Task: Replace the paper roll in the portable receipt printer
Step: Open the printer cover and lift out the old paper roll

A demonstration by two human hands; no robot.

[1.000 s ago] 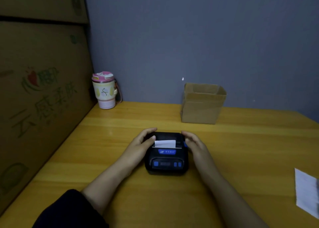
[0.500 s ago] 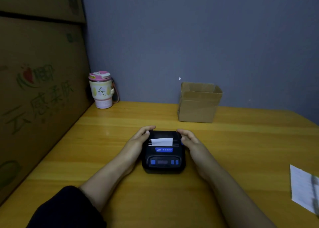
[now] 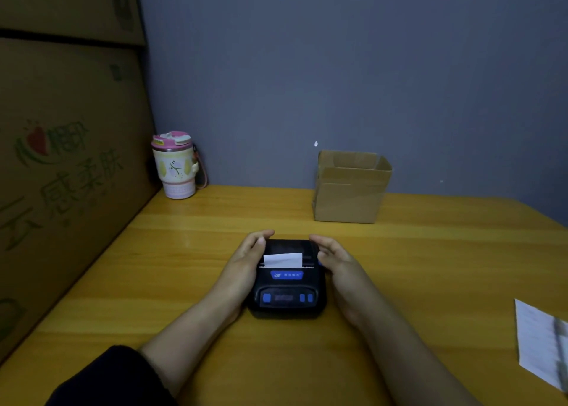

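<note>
A black portable receipt printer (image 3: 287, 295) with blue buttons sits on the yellow wooden table (image 3: 430, 252). Its lid is down, and a short strip of white paper (image 3: 283, 260) sticks out of the slot. My left hand (image 3: 242, 267) lies against the printer's left side, its thumb resting on the lid's rear left corner. On the other side, my right hand (image 3: 339, 267) cups the printer, fingers curled over the rear right corner and thumb beside a small blue latch (image 3: 320, 263). No spare paper roll is visible.
A small open cardboard box (image 3: 350, 190) stands behind the printer near the wall. A pink-lidded tumbler (image 3: 175, 166) is at the back left, next to large cardboard cartons (image 3: 67, 175) along the left edge. A printed paper slip (image 3: 541, 344) lies at the right edge.
Both hands stay at the printer's sides, and their fingers have crept slightly further back over the lid. The printer has not moved; the view shifted a little.
</note>
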